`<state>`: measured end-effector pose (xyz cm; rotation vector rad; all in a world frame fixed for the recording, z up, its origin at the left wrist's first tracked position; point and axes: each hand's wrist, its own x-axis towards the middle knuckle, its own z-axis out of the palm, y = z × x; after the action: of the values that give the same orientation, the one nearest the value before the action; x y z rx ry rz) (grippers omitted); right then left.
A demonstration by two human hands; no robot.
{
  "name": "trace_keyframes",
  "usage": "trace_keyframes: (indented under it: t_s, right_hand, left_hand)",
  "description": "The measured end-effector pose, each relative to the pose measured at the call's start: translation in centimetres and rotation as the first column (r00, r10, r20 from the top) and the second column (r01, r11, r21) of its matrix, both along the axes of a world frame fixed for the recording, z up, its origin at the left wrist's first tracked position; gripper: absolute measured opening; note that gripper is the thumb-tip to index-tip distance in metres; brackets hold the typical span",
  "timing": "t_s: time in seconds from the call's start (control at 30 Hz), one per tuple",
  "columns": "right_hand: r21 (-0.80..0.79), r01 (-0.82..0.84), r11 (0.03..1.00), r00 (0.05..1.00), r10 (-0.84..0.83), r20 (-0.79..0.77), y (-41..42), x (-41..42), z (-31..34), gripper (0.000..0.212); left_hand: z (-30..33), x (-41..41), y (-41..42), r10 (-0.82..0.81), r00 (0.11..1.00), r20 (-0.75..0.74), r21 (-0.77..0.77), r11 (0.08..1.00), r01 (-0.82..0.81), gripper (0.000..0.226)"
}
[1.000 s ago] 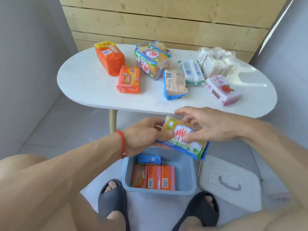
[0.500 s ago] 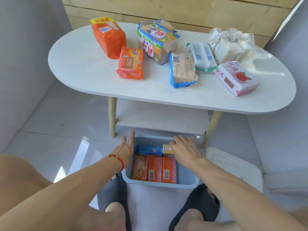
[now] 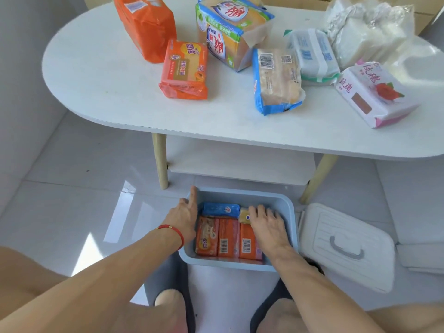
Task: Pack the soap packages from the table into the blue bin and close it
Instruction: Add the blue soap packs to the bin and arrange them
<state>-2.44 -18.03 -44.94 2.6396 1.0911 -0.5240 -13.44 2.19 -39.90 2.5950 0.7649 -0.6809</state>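
Right hand [image 3: 266,224] flat, fingers spread, pressing yellow soap pack [image 3: 243,216] into blue bin [image 3: 292,212] at 6 o'clock. Left hand [image 3: 183,218] open against bin wall, steadying it. Lid [image 3: 346,246] off at 4 o'clock; more packs on desk [image 3: 108,92].

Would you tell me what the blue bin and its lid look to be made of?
Blue bin: apparently moulded plastic, matte, judging by its smooth rounded rim and even colour. Lid: likely plastic too, pale and ribbed, with a grey handle.
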Motion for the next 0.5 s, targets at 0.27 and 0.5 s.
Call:
trace_keyframes:
  t_s: [0.27,0.5]
  right_hand:
    - [0.033,-0.023,0.999,0.999,0.022,0.039,0.5,0.4,0.3,0.061]
    - [0.133,0.169,0.977,0.984,-0.158,-0.085,-0.8,-2.4,0.7,0.073]
  left_hand:
    - [0.0,-0.1,0.0,0.017,1.000,0.004,-0.021,1.000,-0.017,0.114]
    - [-0.1,-0.3,0.0,0.037,0.999,0.012,-0.032,0.999,-0.036,0.114]
